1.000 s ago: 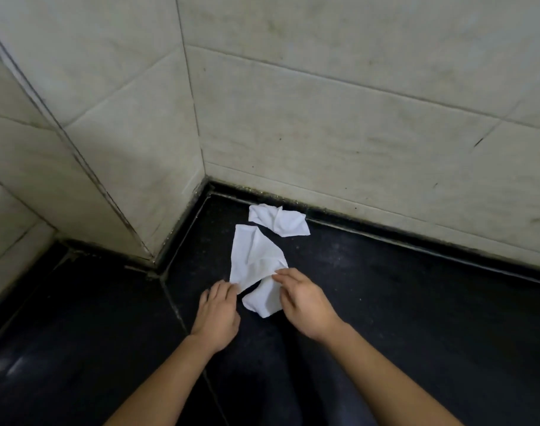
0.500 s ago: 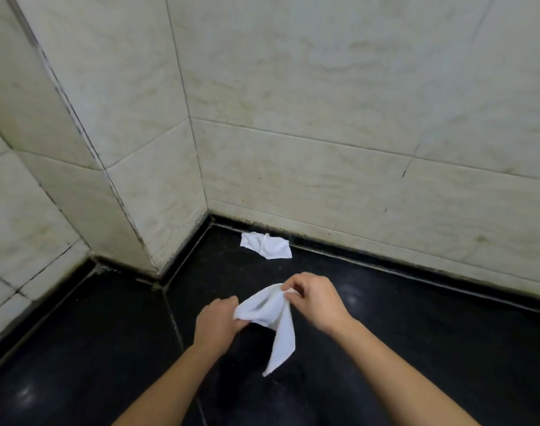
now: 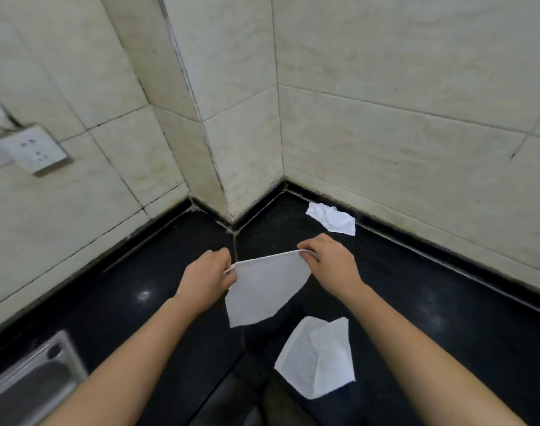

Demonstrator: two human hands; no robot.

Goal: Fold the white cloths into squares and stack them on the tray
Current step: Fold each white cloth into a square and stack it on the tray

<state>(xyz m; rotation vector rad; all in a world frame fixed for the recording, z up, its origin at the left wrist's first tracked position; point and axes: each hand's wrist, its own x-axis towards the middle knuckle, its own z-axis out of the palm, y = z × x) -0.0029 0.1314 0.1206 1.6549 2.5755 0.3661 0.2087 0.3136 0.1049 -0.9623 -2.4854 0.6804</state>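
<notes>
Pinching its top corners, left hand (image 3: 204,278) and right hand (image 3: 330,267) stretch a thin white cloth (image 3: 265,287). Its long edge runs nine to three o'clock, the rest hanging toward six.

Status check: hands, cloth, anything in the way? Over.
Hands busy: left hand and right hand each pinch a top corner of the white cloth, hanging above the counter. Not yet folded: crumpled cloth by wall, loose cloth nearer. No tray in view.

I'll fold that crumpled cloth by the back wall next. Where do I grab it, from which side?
Probably pinch the crumpled cloth at its near right corner, reaching from above on the near side: that corner lies flat, while the wall crowds its far edge.
</notes>
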